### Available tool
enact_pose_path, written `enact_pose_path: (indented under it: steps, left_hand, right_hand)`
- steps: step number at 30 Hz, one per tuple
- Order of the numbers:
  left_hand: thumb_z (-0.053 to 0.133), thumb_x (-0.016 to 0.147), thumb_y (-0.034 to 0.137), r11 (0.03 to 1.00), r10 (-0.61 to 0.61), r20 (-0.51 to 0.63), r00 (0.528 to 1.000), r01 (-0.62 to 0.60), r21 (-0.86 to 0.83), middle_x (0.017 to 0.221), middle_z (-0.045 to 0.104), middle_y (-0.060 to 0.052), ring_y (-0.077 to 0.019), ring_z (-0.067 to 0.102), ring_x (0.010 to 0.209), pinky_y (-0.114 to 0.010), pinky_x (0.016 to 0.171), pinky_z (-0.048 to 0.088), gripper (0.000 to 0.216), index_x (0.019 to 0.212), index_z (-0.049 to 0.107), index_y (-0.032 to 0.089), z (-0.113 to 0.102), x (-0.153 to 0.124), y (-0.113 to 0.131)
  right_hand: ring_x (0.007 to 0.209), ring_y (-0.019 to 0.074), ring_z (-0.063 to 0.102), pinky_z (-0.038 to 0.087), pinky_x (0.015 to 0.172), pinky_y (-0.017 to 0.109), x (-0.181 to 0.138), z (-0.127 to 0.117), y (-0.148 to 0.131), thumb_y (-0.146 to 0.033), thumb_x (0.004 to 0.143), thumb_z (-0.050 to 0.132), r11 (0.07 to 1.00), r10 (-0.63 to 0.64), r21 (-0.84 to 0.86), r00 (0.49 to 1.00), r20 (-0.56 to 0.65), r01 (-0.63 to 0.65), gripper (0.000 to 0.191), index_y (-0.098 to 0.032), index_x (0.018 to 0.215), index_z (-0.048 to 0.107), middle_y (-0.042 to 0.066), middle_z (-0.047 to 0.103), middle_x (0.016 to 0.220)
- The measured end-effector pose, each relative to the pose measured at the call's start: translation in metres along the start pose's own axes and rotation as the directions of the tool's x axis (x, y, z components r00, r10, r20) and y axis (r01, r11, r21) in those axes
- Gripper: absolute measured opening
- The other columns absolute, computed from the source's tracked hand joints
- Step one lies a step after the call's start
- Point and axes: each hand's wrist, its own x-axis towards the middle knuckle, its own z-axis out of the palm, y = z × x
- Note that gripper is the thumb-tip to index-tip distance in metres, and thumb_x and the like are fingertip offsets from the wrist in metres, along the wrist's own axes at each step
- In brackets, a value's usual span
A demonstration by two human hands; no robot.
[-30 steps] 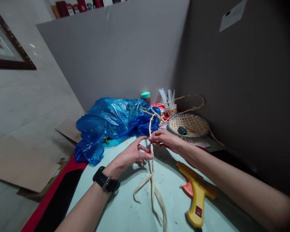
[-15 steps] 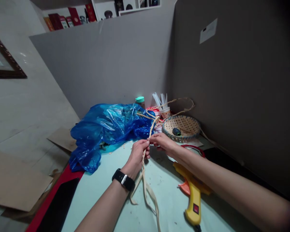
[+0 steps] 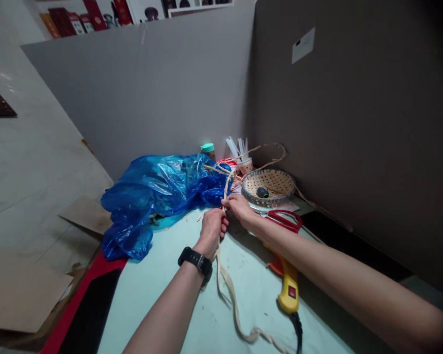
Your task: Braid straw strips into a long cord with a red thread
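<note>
A pale braided cord (image 3: 226, 188) runs from the back of the table down through both hands, and its loose flat strands (image 3: 234, 300) trail toward me over the mat. My left hand (image 3: 211, 227), below a black wristwatch, is closed round the braid. Just above it, the fingertips of my right hand (image 3: 238, 206) pinch the same braid. Red-handled scissors (image 3: 286, 220) lie beyond my right forearm. Partly under that forearm is a yellow glue gun (image 3: 289, 290) with an orange trigger.
A crumpled blue plastic bag (image 3: 158, 182) covers the back left. Behind my right hand stand a woven basket (image 3: 249, 188) holding a dark spool (image 3: 262, 192), a cup of white sticks (image 3: 245, 165) and a green-lidded jar (image 3: 207, 148). Grey partitions (image 3: 192, 88) bound the table.
My hands have shifted slightly up along the braid, the left wrist turning over. The loose strands now stretch further right. The view has moved, showing more of the scissors.
</note>
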Motion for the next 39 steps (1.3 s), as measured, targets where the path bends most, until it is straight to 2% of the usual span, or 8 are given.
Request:
enact_pose_path:
  steps: [2, 5, 15, 22, 26, 29, 34, 39]
  left_hand:
    - [0.053, 0.090, 0.034, 0.998, -0.055, -0.014, 0.998, 0.055, -0.006, 0.090, 0.061, -0.004, -0.0115, 0.058, 0.070, -0.027, 0.061, 0.051, 0.025, 0.101, 0.058, 0.012, 0.002, 0.003, 0.002]
    - [0.054, 0.089, 0.034, 0.992, -0.126, -0.033, 0.992, 0.125, -0.029, 0.108, 0.060, -0.008, -0.0178, 0.061, 0.090, -0.037, 0.076, 0.053, 0.031, 0.113, 0.056, 0.014, 0.003, 0.008, 0.007]
    - [0.054, 0.089, 0.034, 0.977, -0.211, -0.013, 0.977, 0.210, -0.049, 0.115, 0.058, -0.009, -0.0203, 0.059, 0.097, -0.041, 0.081, 0.052, 0.034, 0.117, 0.055, 0.015, 0.000, 0.011, 0.010]
    - [0.053, 0.090, 0.035, 0.983, -0.177, 0.042, 0.983, 0.178, -0.036, 0.103, 0.061, -0.007, -0.0159, 0.061, 0.084, -0.034, 0.072, 0.053, 0.030, 0.110, 0.057, 0.013, -0.002, 0.006, 0.005]
    - [0.052, 0.090, 0.034, 0.991, -0.127, 0.090, 0.988, 0.130, -0.036, 0.070, 0.058, 0.000, -0.0082, 0.053, 0.053, -0.022, 0.050, 0.046, 0.024, 0.088, 0.060, 0.011, -0.006, -0.002, 0.000]
    - [0.053, 0.083, 0.021, 0.993, -0.087, 0.140, 0.986, 0.097, -0.061, 0.053, 0.054, 0.000, -0.0087, 0.051, 0.043, -0.021, 0.043, 0.043, 0.019, 0.071, 0.060, 0.009, -0.008, -0.006, -0.002]
    - [0.052, 0.079, 0.013, 0.990, -0.066, 0.229, 0.971, 0.091, -0.104, 0.070, 0.067, -0.013, -0.0143, 0.064, 0.057, -0.025, 0.059, 0.053, 0.015, 0.081, 0.064, 0.005, -0.015, -0.013, 0.002]
    - [0.054, 0.078, 0.008, 0.995, -0.061, 0.274, 0.960, 0.081, -0.062, 0.072, 0.068, -0.014, -0.0145, 0.064, 0.056, -0.025, 0.056, 0.052, 0.011, 0.085, 0.062, 0.005, -0.020, -0.021, 0.001]
  right_hand:
    - [0.097, 0.0198, 0.060, 0.052, 0.081, 0.040, 0.004, 0.001, 0.000, -0.033, 0.090, 0.055, 0.999, -0.004, -0.042, 0.999, -0.035, 0.002, 0.032, -0.015, 0.116, 0.057, 0.008, 0.059, 0.116]
    - [0.098, 0.0197, 0.060, 0.051, 0.082, 0.040, 0.009, 0.003, -0.004, -0.033, 0.090, 0.055, 0.995, -0.002, -0.100, 0.997, -0.081, -0.006, 0.030, -0.016, 0.115, 0.057, 0.008, 0.059, 0.116]
    - [0.098, 0.0194, 0.060, 0.051, 0.083, 0.040, 0.014, 0.001, -0.014, -0.032, 0.091, 0.055, 0.981, 0.020, -0.186, 0.985, -0.170, -0.052, 0.029, -0.017, 0.116, 0.057, 0.008, 0.059, 0.117]
    - [0.100, 0.0200, 0.059, 0.050, 0.084, 0.040, 0.022, -0.009, -0.014, -0.032, 0.090, 0.055, 0.985, 0.013, -0.163, 0.972, -0.234, -0.052, 0.030, -0.017, 0.116, 0.057, 0.008, 0.058, 0.118]
    - [0.100, 0.0200, 0.059, 0.050, 0.084, 0.040, 0.033, -0.018, -0.014, -0.033, 0.091, 0.054, 0.994, 0.007, -0.107, 0.975, -0.223, -0.032, 0.031, -0.017, 0.117, 0.056, 0.009, 0.057, 0.119]
    - [0.099, 0.0202, 0.060, 0.051, 0.082, 0.041, 0.036, -0.025, -0.011, -0.033, 0.090, 0.055, 0.998, -0.019, -0.068, 0.989, -0.149, 0.009, 0.033, -0.016, 0.119, 0.055, 0.008, 0.058, 0.118]
    - [0.097, 0.0202, 0.060, 0.052, 0.081, 0.040, 0.033, -0.033, -0.009, -0.033, 0.090, 0.056, 0.996, -0.065, -0.058, 0.997, -0.033, 0.063, 0.033, -0.015, 0.118, 0.056, 0.008, 0.058, 0.117]
    - [0.093, 0.0183, 0.061, 0.053, 0.078, 0.038, 0.031, -0.040, -0.030, -0.033, 0.090, 0.055, 0.987, -0.154, -0.051, 0.988, 0.009, 0.154, 0.030, -0.015, 0.114, 0.057, 0.007, 0.060, 0.111]
